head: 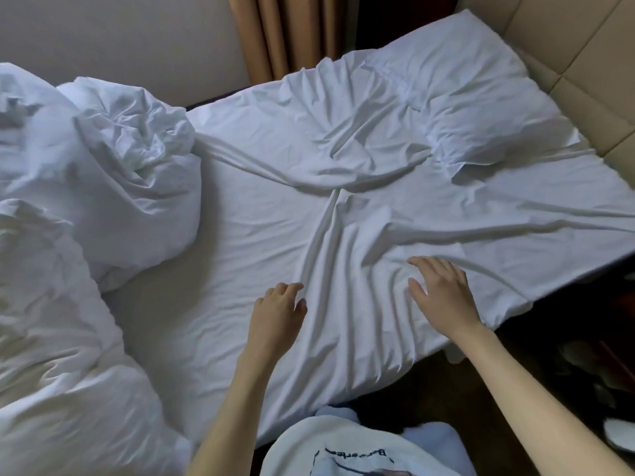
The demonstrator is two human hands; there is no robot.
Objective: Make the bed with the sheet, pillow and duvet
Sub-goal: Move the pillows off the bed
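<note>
Covering the mattress under both hands, the white sheet (275, 207) lies creased, its folds fanning away from the fingers. The bunched duvet (68, 235) is heaped well left of the left hand (278, 304); the pillow (481, 132) sits beyond the right hand (443, 290), by the padded headboard (584, 63). Left fingers loosely curled on the cloth, holding nothing; right fingers spread flat, pressing it.

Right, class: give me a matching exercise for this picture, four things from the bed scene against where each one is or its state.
Things:
1. duvet
2. pillow
3. sheet
4. right hand

Places or states:
A. fingers spread on the creases
B. bunched at the left
C. by the padded headboard
D. wrinkled across the mattress

Pairs: 1-B, 2-C, 3-D, 4-A
</note>
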